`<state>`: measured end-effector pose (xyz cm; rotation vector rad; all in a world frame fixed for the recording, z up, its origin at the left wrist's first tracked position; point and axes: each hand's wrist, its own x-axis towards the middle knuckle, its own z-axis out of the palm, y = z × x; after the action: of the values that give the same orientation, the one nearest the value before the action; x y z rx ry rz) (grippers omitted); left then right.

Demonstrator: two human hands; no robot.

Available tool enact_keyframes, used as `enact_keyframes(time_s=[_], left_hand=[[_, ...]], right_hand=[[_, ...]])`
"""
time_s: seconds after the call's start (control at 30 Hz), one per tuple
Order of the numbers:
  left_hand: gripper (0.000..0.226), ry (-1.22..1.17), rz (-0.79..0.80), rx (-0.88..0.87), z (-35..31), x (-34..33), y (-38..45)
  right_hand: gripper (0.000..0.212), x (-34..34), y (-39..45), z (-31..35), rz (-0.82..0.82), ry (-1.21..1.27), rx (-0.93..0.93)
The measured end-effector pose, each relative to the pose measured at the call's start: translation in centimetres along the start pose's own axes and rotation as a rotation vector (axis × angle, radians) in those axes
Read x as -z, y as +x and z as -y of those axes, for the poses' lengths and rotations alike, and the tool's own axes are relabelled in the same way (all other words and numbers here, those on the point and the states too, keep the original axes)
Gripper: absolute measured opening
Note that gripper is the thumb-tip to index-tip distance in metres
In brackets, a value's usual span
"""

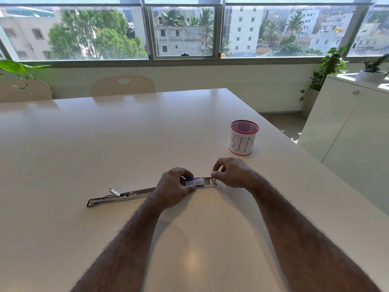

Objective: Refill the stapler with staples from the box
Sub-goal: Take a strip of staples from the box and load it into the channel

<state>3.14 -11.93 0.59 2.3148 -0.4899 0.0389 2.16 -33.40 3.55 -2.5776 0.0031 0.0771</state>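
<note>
Box sits mid-table, our left hand gripping its sleeve, right hand pinching the tray end, tray partly out, stapler open just left; next we lift out one strip, gently.

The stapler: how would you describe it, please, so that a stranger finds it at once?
On the big white table, look left of the left hand, which holds the staple box. The stapler lies there opened out flat. It is the only long, shiny metal thing; the cup is round and stands upright.
</note>
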Motion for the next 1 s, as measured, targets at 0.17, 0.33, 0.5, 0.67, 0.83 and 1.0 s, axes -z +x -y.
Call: enact_keyframes(time_s=[0.17,0.33,0.5,0.67,0.83,1.0], left_hand=[[0.024,0.017,-0.001,-0.001,-0.1,-0.1,0.1],[0.023,0.063,-0.009,-0.007,-0.4,-0.2,0.3],[0.025,0.113,-0.008,-0.029,-0.9,-0.3,0.5],[0.027,0.163,-0.010,-0.069,-1.5,-0.5,0.6],[0.030,0.202,-0.041,-0.108,-1.8,-0.9,0.7],[0.015,0.250,-0.056,-0.198,-3.1,-1.9,0.8]], right_hand=[[0.019,0.4,-0.2,-0.7,0.086,0.005,-0.113],[0.016,0.0,-0.1,-0.1,0.096,0.087,-0.164],[0.013,-0.3,0.1,0.3,0.084,0.102,-0.167],[0.015,-0.8,0.3,0.7,0.110,0.119,-0.133],[0.016,-1.0,0.7,0.8,0.105,0.157,-0.118],[0.014,-1.4,1.1,0.5,0.060,0.219,-0.093]])
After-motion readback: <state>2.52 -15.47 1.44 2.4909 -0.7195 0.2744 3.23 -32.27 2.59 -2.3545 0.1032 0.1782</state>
